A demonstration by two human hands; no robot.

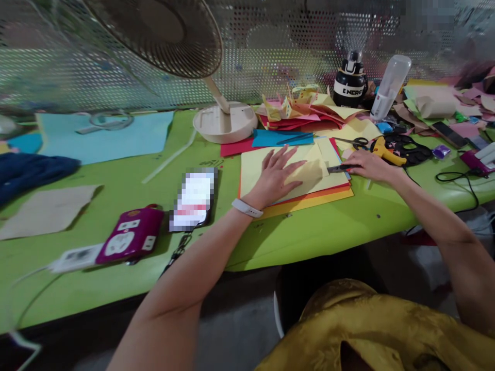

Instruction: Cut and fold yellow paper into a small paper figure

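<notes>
Up behind your green table (294,247) rises a perforated screen (266,67), and there's your fan (166,36) before it! Left, a coiled cable (101,126) on a light blue sheet (135,143); nearer you, a purple power socket (133,234) beside a phone (195,196). Right, a dark bottle (348,85) near a tilted clear one (392,82)!

The green table (309,234) carries a fan base (214,128), a phone (194,198) (face up), a purple box (131,234) and stacked coloured paper (252,166).

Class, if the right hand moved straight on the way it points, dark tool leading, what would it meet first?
Likely the pale-yellow, pointed paper piece at the tip of its dark, slim tool; whether they touch is unclear. The left hand lies beyond.
</notes>
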